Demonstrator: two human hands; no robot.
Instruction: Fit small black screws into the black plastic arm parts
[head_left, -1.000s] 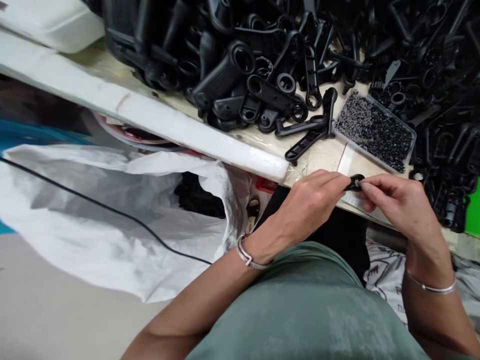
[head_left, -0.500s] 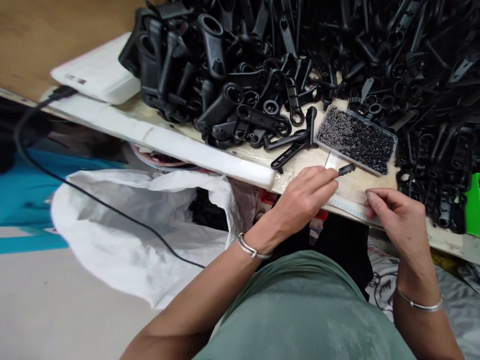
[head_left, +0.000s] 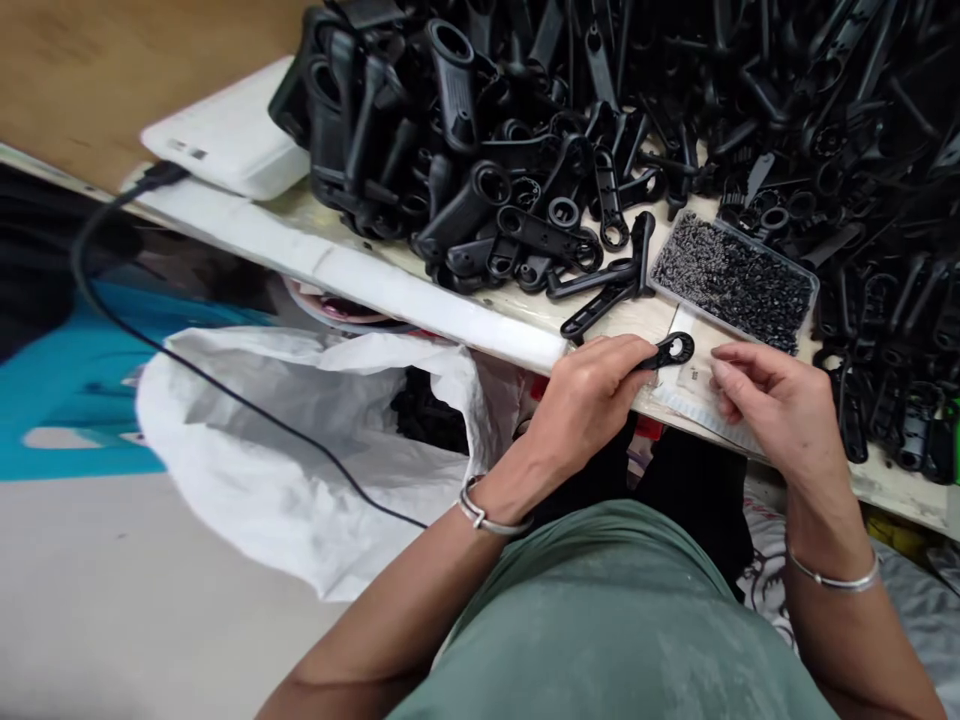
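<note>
Held in my left hand [head_left: 592,400] near the table's front edge is a black plastic handle part [head_left: 671,350], its ring-shaped end turned up and sticking out past my fingers. A short way to the right, my right hand [head_left: 780,405] is closed, thumb against fingertips; anything pinched there is too small to make out. Just beyond both hands stands a clear plastic box [head_left: 733,280] filled with tiny dark grey and black pieces. A few tiny bits lie on the pale tabletop between my hands.
Large heaps of black plastic parts [head_left: 517,150] cover the back and right of the table. A white device [head_left: 232,140] with a black cable [head_left: 247,405] sits at the left. Below the edge, a white sack [head_left: 247,440] hangs open with dark pieces inside.
My left hand has turned the handle part, so its ring end now faces up. My right hand has moved left, closer to it. The camera view has shifted slightly.
</note>
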